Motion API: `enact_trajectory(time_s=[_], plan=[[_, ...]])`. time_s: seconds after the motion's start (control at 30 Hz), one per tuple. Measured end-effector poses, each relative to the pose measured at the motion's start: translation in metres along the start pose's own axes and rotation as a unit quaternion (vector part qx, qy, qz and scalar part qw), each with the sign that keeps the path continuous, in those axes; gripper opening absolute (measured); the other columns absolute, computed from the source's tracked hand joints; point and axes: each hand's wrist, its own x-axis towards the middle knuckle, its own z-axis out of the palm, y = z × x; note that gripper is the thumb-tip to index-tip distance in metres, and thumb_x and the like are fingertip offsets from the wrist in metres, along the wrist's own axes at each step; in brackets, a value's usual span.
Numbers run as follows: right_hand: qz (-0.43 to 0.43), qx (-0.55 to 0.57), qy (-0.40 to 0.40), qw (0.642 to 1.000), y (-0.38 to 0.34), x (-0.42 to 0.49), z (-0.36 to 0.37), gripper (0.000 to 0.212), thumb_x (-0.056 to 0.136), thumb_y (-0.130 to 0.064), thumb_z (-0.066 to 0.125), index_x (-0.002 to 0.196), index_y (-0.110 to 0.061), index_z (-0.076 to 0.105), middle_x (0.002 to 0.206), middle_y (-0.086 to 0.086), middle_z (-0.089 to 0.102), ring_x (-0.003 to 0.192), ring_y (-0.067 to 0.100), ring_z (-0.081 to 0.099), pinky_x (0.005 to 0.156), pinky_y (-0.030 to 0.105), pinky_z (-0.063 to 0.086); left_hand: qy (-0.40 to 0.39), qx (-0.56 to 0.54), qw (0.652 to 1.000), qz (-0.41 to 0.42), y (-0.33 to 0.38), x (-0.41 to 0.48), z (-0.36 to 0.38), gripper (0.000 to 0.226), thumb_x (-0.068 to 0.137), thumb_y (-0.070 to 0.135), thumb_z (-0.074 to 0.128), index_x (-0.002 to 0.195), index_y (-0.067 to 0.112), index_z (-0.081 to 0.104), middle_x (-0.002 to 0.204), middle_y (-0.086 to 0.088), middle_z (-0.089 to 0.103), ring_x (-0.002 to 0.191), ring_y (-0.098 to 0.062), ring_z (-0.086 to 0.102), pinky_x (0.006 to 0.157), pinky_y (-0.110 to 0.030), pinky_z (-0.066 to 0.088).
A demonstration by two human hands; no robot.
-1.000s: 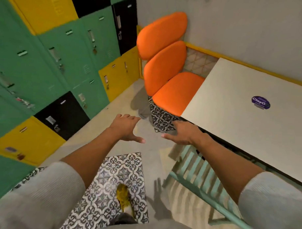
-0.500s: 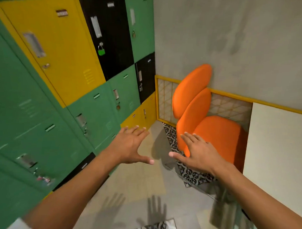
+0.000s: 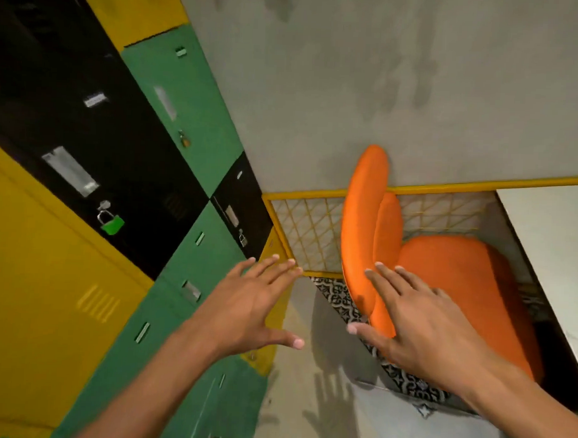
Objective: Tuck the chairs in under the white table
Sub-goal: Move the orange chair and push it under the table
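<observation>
An orange padded chair (image 3: 455, 283) with a two-part backrest stands by the grey wall, its seat reaching towards the white table (image 3: 555, 247) at the right edge. My right hand (image 3: 418, 318) is spread open in front of the lower backrest cushion; whether it touches it I cannot tell. My left hand (image 3: 248, 302) hovers open to the left of the chair, fingers apart, holding nothing. The chair's legs are hidden.
Green, yellow and black lockers (image 3: 124, 213) fill the left side, one with a green padlock (image 3: 112, 224). A yellow mesh panel (image 3: 310, 232) runs along the wall behind the chair. Patterned tiles (image 3: 337, 299) and grey floor (image 3: 311, 399) lie below.
The view has swung up and closer to the orange chair. Both hands have moved forward, and my right hand now lies over the backrest's lower cushion.
</observation>
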Motion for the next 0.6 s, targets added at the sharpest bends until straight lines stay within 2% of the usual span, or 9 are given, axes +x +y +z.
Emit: enact_trajectory(time_s=[0.13,0.27,0.37,0.5,0.6], plan=[[0.017,0.023,-0.003,1.000,-0.013,0.053,-0.001,0.092,0.095,-0.086,0.020,0.169,-0.033,0.006,0.178,-0.010,0.007,0.161,0.017,0.018,0.119,0.042,0.037,0.020,0.004,0.997,0.079,-0.054,0.069,-0.011,0.122,0.073,0.105,0.035,0.169,0.036,0.007,0.176,0.016,0.009,0.162,-0.008,0.008,0.129,-0.038,0.015],[0.053,0.042,-0.016,0.998,-0.014,0.090,0.013,0.091,0.097,-0.087,0.016,0.169,-0.032,0.013,0.176,-0.012,0.015,0.158,0.015,0.027,0.116,0.039,0.041,0.001,0.007,0.994,0.113,-0.115,0.140,-0.007,0.120,0.074,0.103,0.036,0.169,0.038,0.001,0.176,0.016,0.006,0.162,-0.008,0.008,0.129,-0.040,0.018],[0.117,0.046,-0.014,0.992,-0.020,0.120,0.025,0.092,0.095,-0.088,0.011,0.169,-0.033,0.019,0.175,-0.012,0.019,0.156,0.014,0.032,0.112,0.037,0.044,0.002,-0.006,0.989,0.150,-0.154,0.205,0.000,0.119,0.075,0.099,0.043,0.169,0.038,0.003,0.176,0.016,0.007,0.161,-0.009,0.011,0.129,-0.041,0.020],[0.225,0.046,-0.002,0.973,-0.043,0.169,0.029,0.095,0.093,-0.089,0.012,0.169,-0.032,0.012,0.177,-0.011,0.011,0.157,0.014,0.028,0.115,0.037,0.041,0.017,-0.036,0.966,0.254,-0.174,0.283,0.002,0.121,0.073,0.090,0.062,0.169,0.036,0.013,0.176,0.015,0.013,0.162,-0.009,0.012,0.129,-0.043,0.025],[0.301,0.049,0.032,0.952,-0.070,0.204,0.026,0.095,0.092,-0.089,0.009,0.169,-0.033,0.009,0.177,-0.012,0.011,0.155,0.013,0.030,0.116,0.035,0.040,0.022,-0.015,0.943,0.331,-0.182,0.330,0.000,0.124,0.072,0.087,0.068,0.169,0.034,0.013,0.176,0.015,0.013,0.162,-0.010,0.011,0.129,-0.039,0.020]])
